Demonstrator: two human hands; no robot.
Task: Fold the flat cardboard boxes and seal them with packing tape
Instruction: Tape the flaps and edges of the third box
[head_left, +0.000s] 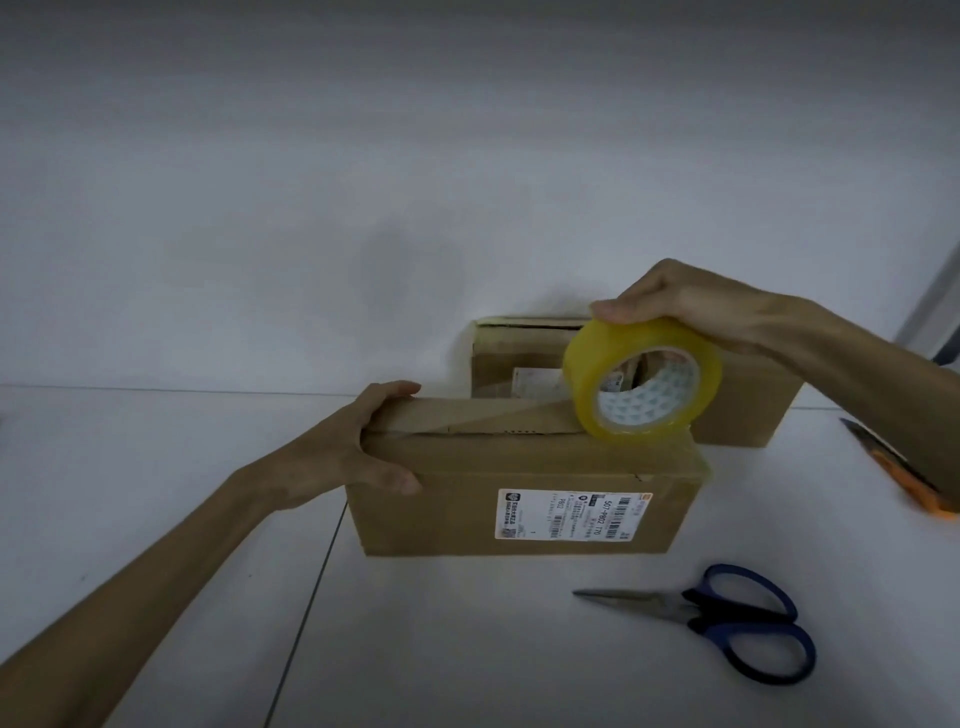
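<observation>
A folded brown cardboard box (467, 499) with a white label stands on the white table in the middle. My left hand (358, 447) grips its left end, fingers over the top, thumb on the front. My right hand (675, 306) holds a roll of clear yellowish packing tape (644, 379) from above at the box's right top edge. A strip of tape stretches from the roll leftward along the closed top flaps toward my left hand.
A second cardboard box (743, 405) stands behind, against the white wall. Blue-handled scissors (727, 618) lie shut on the table in front right. An orange utility knife (904, 473) lies at the right edge. The table (156, 467) extends to the left.
</observation>
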